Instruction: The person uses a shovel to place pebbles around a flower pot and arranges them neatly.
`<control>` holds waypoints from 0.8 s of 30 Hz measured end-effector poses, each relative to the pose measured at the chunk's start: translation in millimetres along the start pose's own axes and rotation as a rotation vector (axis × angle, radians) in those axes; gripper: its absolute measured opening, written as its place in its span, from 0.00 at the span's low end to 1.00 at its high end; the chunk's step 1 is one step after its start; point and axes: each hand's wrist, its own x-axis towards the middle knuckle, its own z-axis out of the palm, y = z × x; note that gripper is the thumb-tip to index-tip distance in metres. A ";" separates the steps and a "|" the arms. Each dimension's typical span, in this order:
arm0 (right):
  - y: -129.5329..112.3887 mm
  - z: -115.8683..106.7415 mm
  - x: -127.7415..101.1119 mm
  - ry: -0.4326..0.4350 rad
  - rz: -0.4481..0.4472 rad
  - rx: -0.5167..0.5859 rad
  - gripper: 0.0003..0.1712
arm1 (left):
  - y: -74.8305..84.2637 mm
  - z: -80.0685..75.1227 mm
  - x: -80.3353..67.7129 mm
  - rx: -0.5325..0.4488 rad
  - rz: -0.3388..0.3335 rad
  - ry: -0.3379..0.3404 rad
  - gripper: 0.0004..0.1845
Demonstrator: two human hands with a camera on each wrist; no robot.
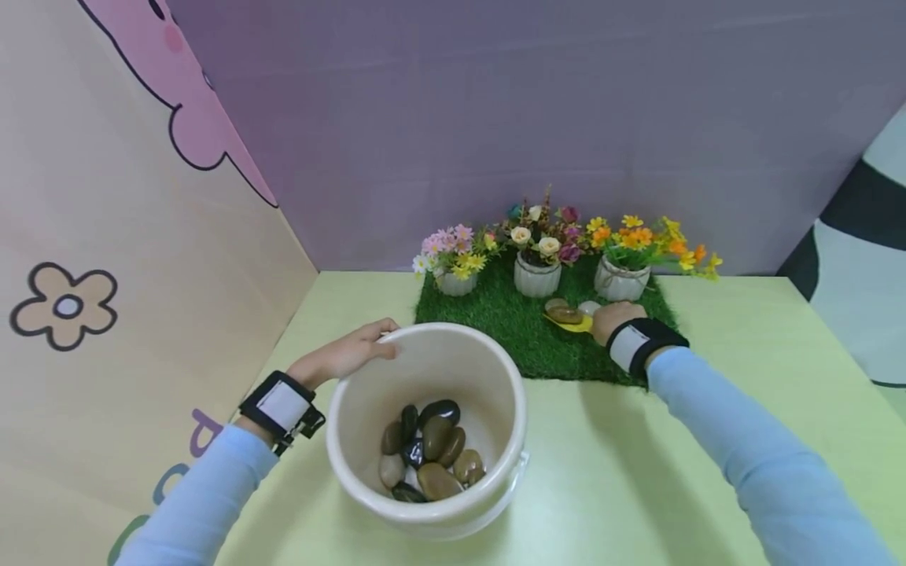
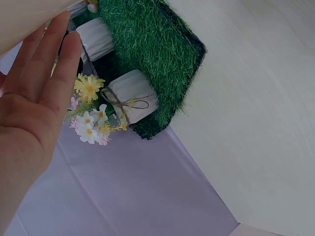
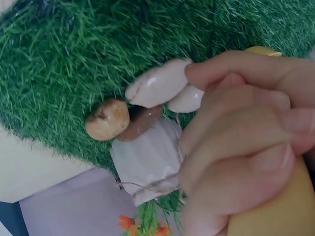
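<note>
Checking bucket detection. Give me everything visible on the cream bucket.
The cream bucket is round, glossy, plastic-looking, with a thick rolled rim and a small lug on its right side. It stands upright on the pale green table, just in front of the grass mat. Smooth dark, brown and pale pebbles lie in the bottom. The left hand rests straight-fingered on its far-left rim.

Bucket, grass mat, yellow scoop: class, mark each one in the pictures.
bucket (image 1: pixel 340 440), head view, left rim.
grass mat (image 1: pixel 495 314), head view, bare turf before the pots.
yellow scoop (image 3: pixel 275 216), right wrist view, the handle in the hand.

left hand (image 2: pixel 29 113) flat, flower pot (image 2: pixel 133 96), grass mat (image 2: pixel 157 44)
</note>
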 end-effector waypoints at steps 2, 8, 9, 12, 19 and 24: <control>0.7 -3.0 -1.3 -0.010 -0.005 -0.006 0.16 | 0.5 0.1 -0.3 -0.002 0.002 -0.001 0.17; 7.0 -7.6 -10.1 -0.015 -0.012 0.031 0.12 | 0.3 0.7 0.3 -0.002 0.000 -0.004 0.17; 8.4 -9.0 -11.7 -0.012 -0.025 0.022 0.11 | 0.3 0.6 0.3 -0.002 0.000 -0.005 0.18; 11.0 -13.2 -14.8 -0.020 -0.047 -0.021 0.11 | 0.8 0.1 0.2 -0.001 0.002 -0.003 0.18; 14.6 -19.7 -17.7 -0.060 -0.043 -0.081 0.13 | -0.1 0.1 1.6 -0.008 -0.008 0.000 0.17; 21.4 -21.5 -24.8 -0.020 -0.083 -0.088 0.06 | -0.5 -0.3 1.9 -0.014 -0.009 0.000 0.17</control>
